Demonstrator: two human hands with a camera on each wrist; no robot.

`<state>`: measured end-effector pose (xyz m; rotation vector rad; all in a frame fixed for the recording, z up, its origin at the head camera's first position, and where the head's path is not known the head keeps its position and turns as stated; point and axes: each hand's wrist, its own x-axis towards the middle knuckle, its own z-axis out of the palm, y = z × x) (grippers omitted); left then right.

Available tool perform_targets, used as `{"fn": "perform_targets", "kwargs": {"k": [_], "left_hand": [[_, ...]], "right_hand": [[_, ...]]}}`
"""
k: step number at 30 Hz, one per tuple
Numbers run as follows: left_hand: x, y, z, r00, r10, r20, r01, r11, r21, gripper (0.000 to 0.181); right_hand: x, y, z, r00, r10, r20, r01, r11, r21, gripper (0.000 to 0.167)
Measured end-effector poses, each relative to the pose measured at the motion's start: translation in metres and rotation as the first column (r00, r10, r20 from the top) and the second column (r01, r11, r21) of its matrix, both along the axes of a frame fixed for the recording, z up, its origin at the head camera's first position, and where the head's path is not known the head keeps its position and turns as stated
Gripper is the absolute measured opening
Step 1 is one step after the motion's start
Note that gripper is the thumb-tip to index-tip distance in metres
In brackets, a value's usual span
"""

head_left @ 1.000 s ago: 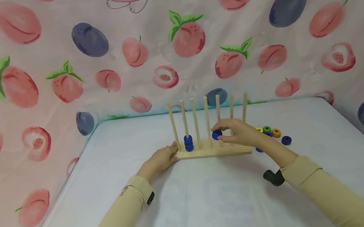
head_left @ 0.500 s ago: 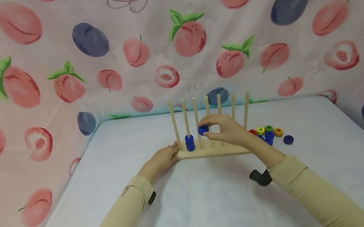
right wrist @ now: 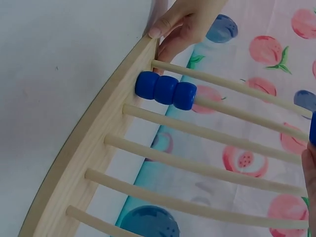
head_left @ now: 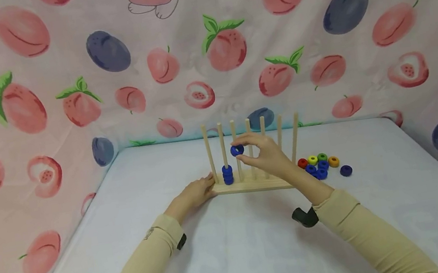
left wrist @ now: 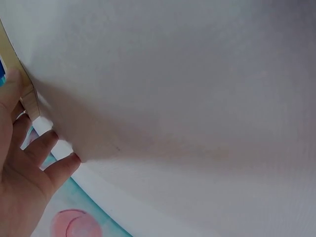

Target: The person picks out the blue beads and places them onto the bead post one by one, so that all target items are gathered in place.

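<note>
A wooden peg rack (head_left: 252, 185) with several upright pegs stands on the table. My left hand (head_left: 193, 194) grips the left end of its base; in the right wrist view the left thumb (right wrist: 157, 30) lies on the front edge, with fingers behind. On the second peg from the left sits a stack of three blue beads (head_left: 228, 174). Between thumb and fingertips, my right hand (head_left: 270, 158) pinches another blue bead (head_left: 233, 153), its hole turned toward the head camera. That bead is held in front of the upper part of the third peg. The right wrist view shows only its edge.
Right of the rack lies a loose group of beads: red (head_left: 302, 163), yellow (head_left: 312, 160), green (head_left: 322, 157), orange (head_left: 333, 162) and several blue. A dark blue bead (head_left: 346, 171) lies apart at their right. A fruit-print cloth (head_left: 189, 55) hangs behind the table.
My right hand has moved left and upward with the blue bead, from around the fifth peg to near the third peg's upper part. My left hand has stayed on the base.
</note>
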<state>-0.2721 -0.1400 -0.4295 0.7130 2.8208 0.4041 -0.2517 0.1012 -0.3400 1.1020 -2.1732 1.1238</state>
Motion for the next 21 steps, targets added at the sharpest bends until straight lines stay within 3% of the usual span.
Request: {"fn": "perform_targets", "kwargs": {"k": [6, 13, 21], "left_hand": [[0.001, 0.0, -0.003, 1.0, 0.003, -0.005, -0.003, 1.0, 0.016, 0.053], [0.003, -0.001, -0.007, 1.0, -0.006, 0.012, 0.005, 1.0, 0.013, 0.054], [0.0, -0.002, -0.002, 1.0, 0.011, 0.011, -0.011, 1.0, 0.004, 0.054]], "right_hand": [[0.002, -0.01, 0.003, 0.995, -0.089, -0.049, 0.086, 0.994, -0.068, 0.031], [0.001, -0.02, 0.0, 0.968, -0.173, -0.182, 0.163, 0.984, -0.068, 0.028], [-0.011, -0.029, 0.012, 0.96, -0.175, -0.221, 0.152, 0.981, -0.119, 0.027]]}}
